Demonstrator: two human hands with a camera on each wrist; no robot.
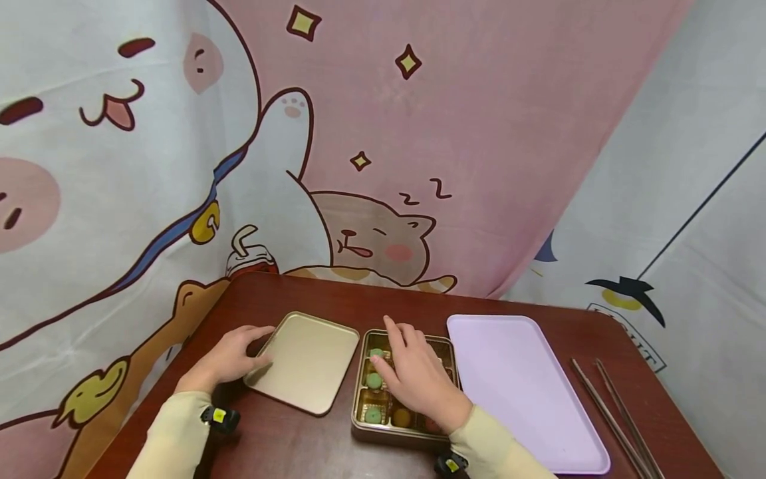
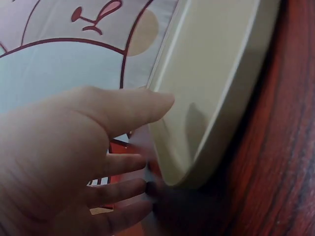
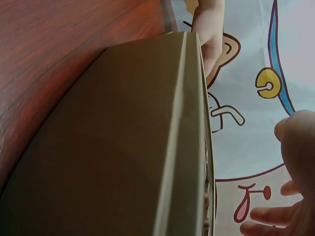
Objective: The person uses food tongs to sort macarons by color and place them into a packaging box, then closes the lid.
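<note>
A gold tin lid (image 1: 308, 362) lies on the table with its raised rim facing up. My left hand (image 1: 230, 359) is at its left edge, fingers loosely extended. In the left wrist view the thumb (image 2: 142, 105) reaches over the rim, with the other fingers outside it. The matching rectangular tin (image 1: 407, 440) stands to the right, with a gold divided insert inside. Green macarons (image 1: 374, 381) sit in its left compartments, and a brownish-yellow round one (image 1: 401, 418) is in front. My right hand (image 1: 419, 372) hovers over the tin with fingers extended, hiding several compartments.
A light purple tray (image 1: 520, 392) lies right of the tin, close to its edge. Metal tongs (image 1: 619, 419) rest farther right on the brown table (image 1: 287, 442). A printed cartoon cloth (image 1: 479, 133) hangs behind the table.
</note>
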